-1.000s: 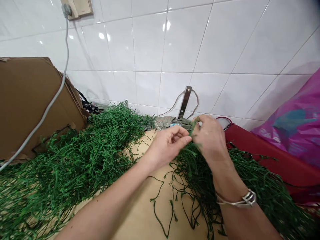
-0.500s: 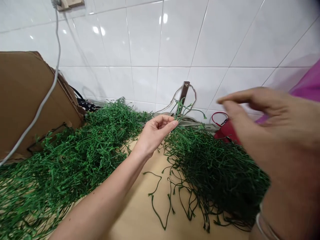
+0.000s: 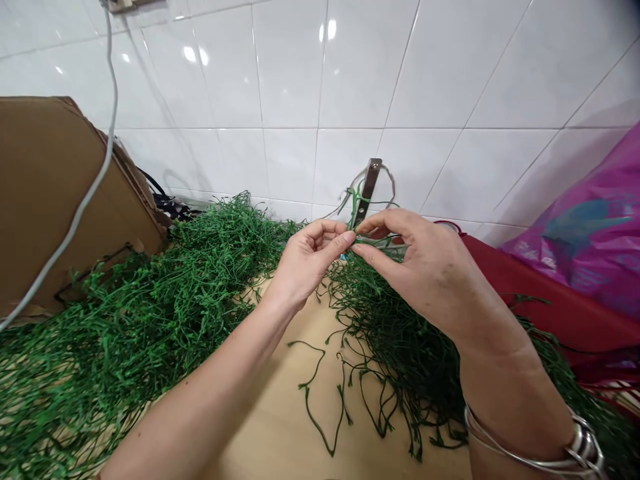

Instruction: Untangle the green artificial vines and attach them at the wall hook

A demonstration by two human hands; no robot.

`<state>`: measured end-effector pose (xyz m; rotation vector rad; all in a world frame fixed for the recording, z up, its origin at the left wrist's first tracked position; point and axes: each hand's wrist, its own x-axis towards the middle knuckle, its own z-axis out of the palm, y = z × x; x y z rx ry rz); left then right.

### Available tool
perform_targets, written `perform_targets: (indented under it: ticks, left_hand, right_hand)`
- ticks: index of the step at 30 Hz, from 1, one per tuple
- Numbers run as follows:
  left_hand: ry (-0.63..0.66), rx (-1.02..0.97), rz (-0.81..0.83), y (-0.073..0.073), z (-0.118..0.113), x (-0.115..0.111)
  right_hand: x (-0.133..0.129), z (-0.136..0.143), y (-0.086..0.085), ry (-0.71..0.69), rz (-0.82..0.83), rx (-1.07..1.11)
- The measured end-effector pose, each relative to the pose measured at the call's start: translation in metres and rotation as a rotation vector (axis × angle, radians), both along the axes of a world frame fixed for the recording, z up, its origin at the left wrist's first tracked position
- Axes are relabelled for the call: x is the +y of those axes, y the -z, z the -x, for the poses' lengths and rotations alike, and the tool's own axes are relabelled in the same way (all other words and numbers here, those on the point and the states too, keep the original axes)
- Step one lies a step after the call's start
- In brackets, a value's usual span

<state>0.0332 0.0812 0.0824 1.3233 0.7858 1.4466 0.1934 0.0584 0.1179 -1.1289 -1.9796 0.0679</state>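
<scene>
— What is nearest, and how many?

— One right wrist with metal bangles [image 3: 586, 440], too overlapped to count; past it, one tan tabletop [image 3: 270, 413] with loose green strands [image 3: 315, 420], too tangled to number.

— And the hands?

— Two; the left hand [image 3: 313, 257] has thumb and forefinger together, clamped on one small bunch of green stems [image 3: 355, 200] that stands up from the pinch; the right hand [image 3: 420, 260] comes right up to that pinch, thumb and forefinger tips slightly apart; whether they grip any stem, I cannot tell.

— Which step is this?

— Fine fingering of the stems where both hands meet, I judge; the next move calls for a steady left pinch and a precise right fingertip hold.

— Farther out?

— Two green heaps: one left heap [image 3: 165, 320], one right heap [image 3: 415, 340] partly beneath the right hand; one cardboard box [image 3: 65, 200] at the left, with one pale cable [image 3: 85, 200] in front of it; at the right, one red case [image 3: 545, 287] and one pink bag [image 3: 590, 227].

— Farthest?

— One metal strip [image 3: 371, 183] behind the stems; one white tiled wall [image 3: 290, 93].
</scene>
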Motion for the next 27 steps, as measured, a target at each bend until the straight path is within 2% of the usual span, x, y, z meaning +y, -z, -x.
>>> perform_targets:
  ticks: [4,8,13,18,23,27]
  left_hand:
    - [-0.090,0.170,-0.115,-0.002,0.001,-0.003]
    - [-0.131,0.299,-0.169,-0.005,0.002,-0.004]
    - [-0.091,0.211,-0.141,-0.003,0.006,0.000]
    - [-0.074,0.128,-0.112,-0.001,0.010,0.004]
    - [-0.107,0.185,-0.128,-0.005,0.011,0.001]
    - [-0.120,0.257,-0.140,-0.008,0.010,-0.003]
  right_hand:
    - [0.002,-0.001,0.001,0.042,0.130,0.064]
    - [0.004,0.000,0.007,0.045,0.166,-0.060]
    - [0.004,0.016,0.011,0.081,0.162,-0.141]
    - [0.004,0.027,0.016,0.181,0.038,-0.283]
    - [0.004,0.027,0.015,0.160,0.092,-0.242]
    - [0.004,0.027,0.015,0.230,-0.035,-0.275]
